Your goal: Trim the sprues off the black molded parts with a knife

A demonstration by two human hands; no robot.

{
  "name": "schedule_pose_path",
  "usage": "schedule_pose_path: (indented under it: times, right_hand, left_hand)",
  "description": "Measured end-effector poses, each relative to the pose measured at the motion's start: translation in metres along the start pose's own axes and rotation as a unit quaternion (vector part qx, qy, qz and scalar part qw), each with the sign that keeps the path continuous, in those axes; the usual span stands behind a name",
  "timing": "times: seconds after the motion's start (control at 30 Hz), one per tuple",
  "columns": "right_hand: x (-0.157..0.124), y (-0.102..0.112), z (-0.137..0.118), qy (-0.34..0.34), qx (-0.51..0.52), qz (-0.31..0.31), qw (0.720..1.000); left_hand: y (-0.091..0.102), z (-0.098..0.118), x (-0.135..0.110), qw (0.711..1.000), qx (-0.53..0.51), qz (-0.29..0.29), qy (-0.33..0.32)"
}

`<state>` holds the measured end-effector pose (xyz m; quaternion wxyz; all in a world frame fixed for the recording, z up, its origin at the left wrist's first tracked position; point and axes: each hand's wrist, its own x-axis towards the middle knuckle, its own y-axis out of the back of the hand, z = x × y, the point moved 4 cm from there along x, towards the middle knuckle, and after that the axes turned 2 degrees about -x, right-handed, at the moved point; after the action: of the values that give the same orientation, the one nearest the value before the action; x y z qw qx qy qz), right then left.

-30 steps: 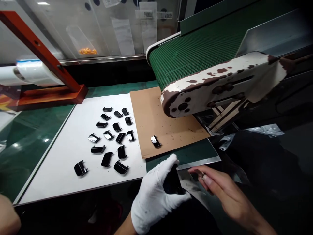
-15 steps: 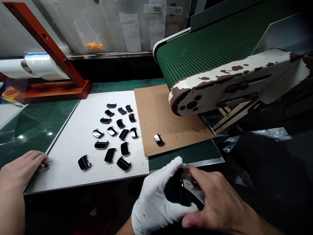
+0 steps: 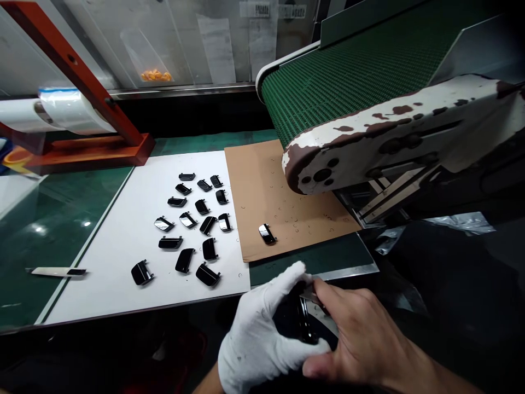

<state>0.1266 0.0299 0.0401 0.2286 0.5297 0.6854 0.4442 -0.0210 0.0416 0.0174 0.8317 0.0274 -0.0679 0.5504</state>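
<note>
Betw. gloved L fingers [image 3: 287, 280] — blk part [image 3: 302, 324]

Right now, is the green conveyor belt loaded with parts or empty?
Empty, as far as it shows: the green conveyor belt carries no part on its visible surface. One loose black part lies below, on the brown cardboard.

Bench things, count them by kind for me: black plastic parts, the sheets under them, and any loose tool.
Black plastic parts: 18, one of them in the gloved left hand
White sheet: 1
Cardboard: 1
Loose tool: 1
Total: 21
</note>
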Motion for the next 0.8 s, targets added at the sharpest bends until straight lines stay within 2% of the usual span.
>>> schedule_pose_path:
  times: [0.4,0.8]
  right_hand:
    - [0.0006,-0.0045,-0.0022,0.048,-0.059,0.085,0.993]
    - [-0.0036,-0.008,-0.0003,0.084,-0.094,0.115,0.985]
  left_hand:
    - [0.0037,-0.0051,0.0002,0.998,0.052,0.017,0.005]
    - [0.0024,-0.0041,0.0015,0.994,0.102,0.021,0.016]
